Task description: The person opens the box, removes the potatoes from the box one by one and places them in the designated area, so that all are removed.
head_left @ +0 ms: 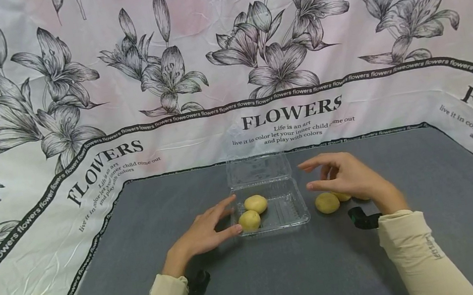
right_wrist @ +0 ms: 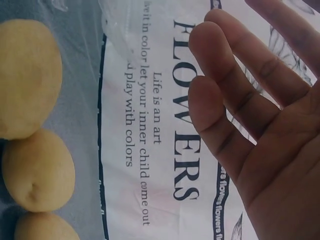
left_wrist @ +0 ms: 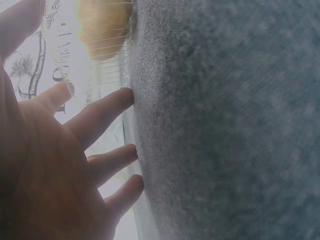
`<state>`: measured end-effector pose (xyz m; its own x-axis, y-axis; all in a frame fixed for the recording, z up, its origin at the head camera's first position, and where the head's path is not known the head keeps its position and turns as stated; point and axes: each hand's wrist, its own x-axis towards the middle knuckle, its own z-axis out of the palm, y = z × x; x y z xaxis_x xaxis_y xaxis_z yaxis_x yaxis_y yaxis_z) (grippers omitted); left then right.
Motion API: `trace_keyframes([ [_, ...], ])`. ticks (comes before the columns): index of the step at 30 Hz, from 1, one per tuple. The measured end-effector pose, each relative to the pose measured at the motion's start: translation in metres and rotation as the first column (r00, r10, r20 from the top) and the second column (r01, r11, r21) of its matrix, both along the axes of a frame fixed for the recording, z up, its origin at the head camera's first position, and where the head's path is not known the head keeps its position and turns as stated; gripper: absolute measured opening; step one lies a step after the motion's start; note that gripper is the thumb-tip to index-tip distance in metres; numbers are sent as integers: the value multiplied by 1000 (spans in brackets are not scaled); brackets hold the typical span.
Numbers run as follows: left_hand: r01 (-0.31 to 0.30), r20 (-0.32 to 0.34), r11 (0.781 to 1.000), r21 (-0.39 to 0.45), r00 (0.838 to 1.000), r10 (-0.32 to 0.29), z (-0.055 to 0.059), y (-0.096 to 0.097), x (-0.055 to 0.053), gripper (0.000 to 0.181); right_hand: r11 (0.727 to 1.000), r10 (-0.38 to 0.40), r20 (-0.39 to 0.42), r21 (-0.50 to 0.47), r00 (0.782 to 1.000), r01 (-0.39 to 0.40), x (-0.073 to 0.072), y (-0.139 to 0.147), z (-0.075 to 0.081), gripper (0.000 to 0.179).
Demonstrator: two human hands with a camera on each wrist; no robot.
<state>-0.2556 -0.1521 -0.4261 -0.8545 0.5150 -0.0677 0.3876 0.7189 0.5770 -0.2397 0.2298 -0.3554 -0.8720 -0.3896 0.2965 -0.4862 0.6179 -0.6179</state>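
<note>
A clear plastic clamshell box (head_left: 282,204) stands with its lid (head_left: 258,169) raised at the back. Two yellow potatoes, a rear potato (head_left: 256,204) and a front potato (head_left: 249,221), lie in its left half. My left hand (head_left: 205,231) has its fingers spread at the box's left side, fingertips at the wall. Right of the box, my right hand (head_left: 351,176) hovers above a row of loose potatoes (head_left: 327,203), holding nothing. The right wrist view shows three of these potatoes (right_wrist: 37,170) beside the hand's loosely bent fingers (right_wrist: 207,102).
A grey cloth covers the table (head_left: 283,278). Behind it hangs a white flower-printed sheet (head_left: 198,138) with a black lettered border, which also runs along both sides. Dark wrist-worn devices (head_left: 363,218) sit below the cuffs.
</note>
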Motion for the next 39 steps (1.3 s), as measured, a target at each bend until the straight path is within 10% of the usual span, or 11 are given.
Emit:
trace_keyframes([
  [39,13,-25,1000,2,1000,-13,0,0,0,80,992,116,-49,-53,992,-118,-7,-51,-27,41],
])
